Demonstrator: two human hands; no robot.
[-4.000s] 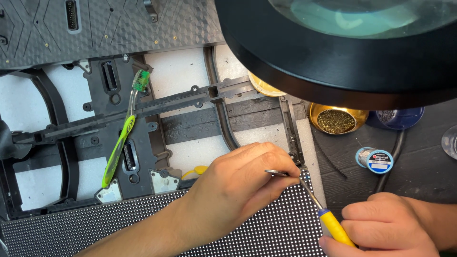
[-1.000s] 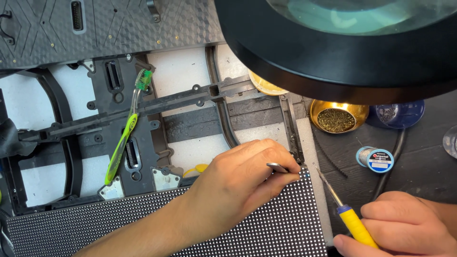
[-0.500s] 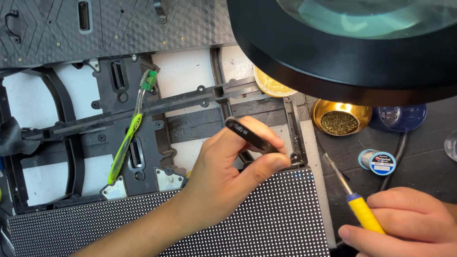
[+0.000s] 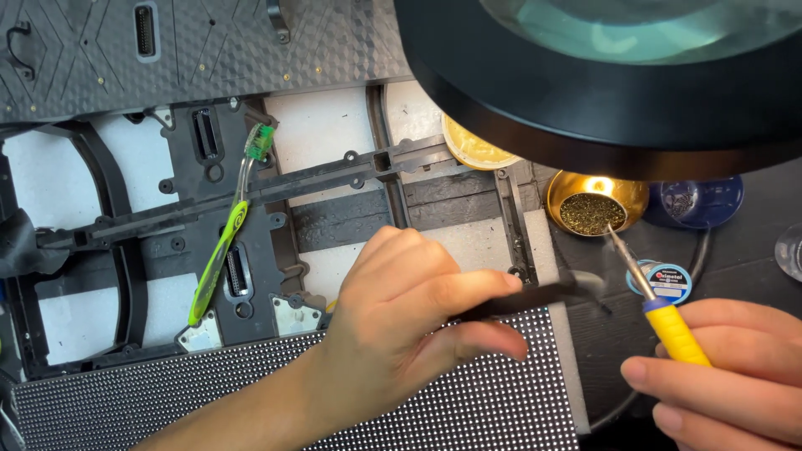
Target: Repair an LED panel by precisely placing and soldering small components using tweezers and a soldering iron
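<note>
Nearby: toothbrush (image 4: 221, 250) on frame (image 4: 334, 179) | magnifier lamp (image 4: 601, 75) overhangs brass tip-cleaner (image 4: 595, 209)

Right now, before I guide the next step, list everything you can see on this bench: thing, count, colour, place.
LED dot panel: one, black with pale dots, bottom centre.
Panel frame: one, black, over white backing, centre left.
Toothbrush: one, green, lying on the frame.
Magnifier lamp: one, black ring, top right.
Brass-wool tip cleaner: one, gold bowl, under the lamp.
Solder spool: one, blue and white, right.
Dark blue dish: one, right of the cleaner.
Tweezers: one, black, pinched in the left hand.
Soldering iron: one, yellow grip, in the right hand.
Left hand: centre.
Right hand: bottom right.
</note>
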